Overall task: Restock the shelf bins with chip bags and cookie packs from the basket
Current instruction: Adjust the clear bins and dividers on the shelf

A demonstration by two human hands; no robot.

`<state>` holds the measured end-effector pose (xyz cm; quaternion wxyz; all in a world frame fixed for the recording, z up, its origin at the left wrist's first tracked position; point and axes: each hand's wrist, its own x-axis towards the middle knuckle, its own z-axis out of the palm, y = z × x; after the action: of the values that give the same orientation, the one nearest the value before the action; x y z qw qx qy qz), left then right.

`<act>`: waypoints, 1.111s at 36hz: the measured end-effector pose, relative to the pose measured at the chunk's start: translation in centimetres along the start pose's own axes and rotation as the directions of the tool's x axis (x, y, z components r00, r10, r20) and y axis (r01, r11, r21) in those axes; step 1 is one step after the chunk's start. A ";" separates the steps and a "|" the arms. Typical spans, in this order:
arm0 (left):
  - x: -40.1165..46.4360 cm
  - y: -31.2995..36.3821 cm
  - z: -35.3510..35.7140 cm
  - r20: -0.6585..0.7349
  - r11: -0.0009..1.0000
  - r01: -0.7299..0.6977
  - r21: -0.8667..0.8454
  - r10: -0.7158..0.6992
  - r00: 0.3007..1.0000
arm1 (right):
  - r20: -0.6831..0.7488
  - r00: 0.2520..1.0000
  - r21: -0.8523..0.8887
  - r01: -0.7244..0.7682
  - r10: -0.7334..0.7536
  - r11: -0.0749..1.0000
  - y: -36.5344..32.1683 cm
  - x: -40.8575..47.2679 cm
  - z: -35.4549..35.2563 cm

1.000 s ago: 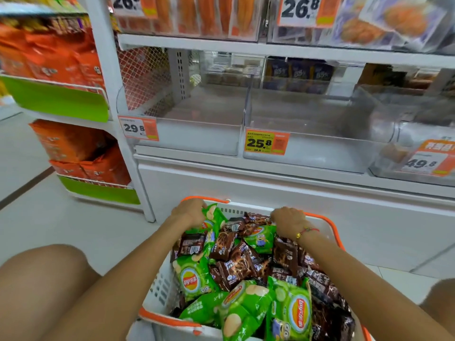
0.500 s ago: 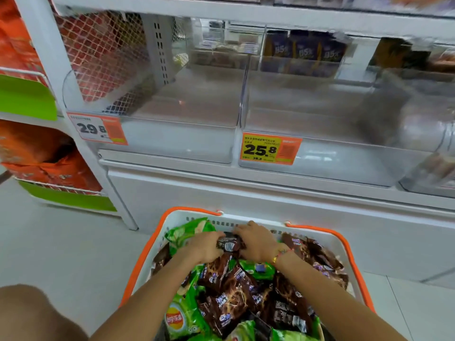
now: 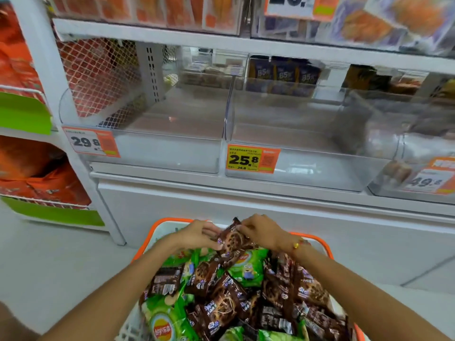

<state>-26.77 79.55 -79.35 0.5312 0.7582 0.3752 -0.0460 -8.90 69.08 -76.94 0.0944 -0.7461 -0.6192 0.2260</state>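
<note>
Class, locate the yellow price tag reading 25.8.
In the head view, the yellow price tag sits centre-frame on the front of the middle clear plastic bin, directly above the orange-rimmed white basket.
</note>
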 end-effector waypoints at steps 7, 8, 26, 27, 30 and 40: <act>-4.7 6.2 -3.8 0.053 0.984 -0.107 -0.141 0.116 0.992 | 0.003 0.999 0.257 -0.033 0.033 0.966 -2.4 -2.8 -7.5; -5.4 6.8 -4.3 0.043 0.979 -0.125 -0.158 0.134 0.990 | -0.014 1.000 0.308 -0.019 0.024 0.951 -2.7 -3.4 -8.2; -7.9 12.7 -4.0 -0.295 0.803 -0.384 -0.456 0.270 0.916 | -0.217 0.954 0.786 0.045 0.208 0.617 -5.7 -6.5 -11.5; -7.8 13.0 -4.0 -0.320 0.800 -0.407 -0.441 0.284 0.904 | -0.220 0.954 0.792 0.053 0.203 0.608 -5.9 -6.5 -11.8; -7.7 13.9 -4.1 -0.374 0.811 -0.470 -0.348 0.340 0.863 | -0.281 0.946 0.779 0.127 0.160 0.614 -6.8 -6.5 -12.9; -5.7 17.1 -10.1 -0.604 0.771 -0.635 0.055 0.532 0.593 | -0.437 0.856 0.803 0.231 0.278 0.550 -6.8 -3.0 -16.7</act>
<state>-23.59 82.46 -59.10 0.4341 0.7671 0.2526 0.3991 -7.73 69.93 -58.68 0.5960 -0.6499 -0.3763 0.2842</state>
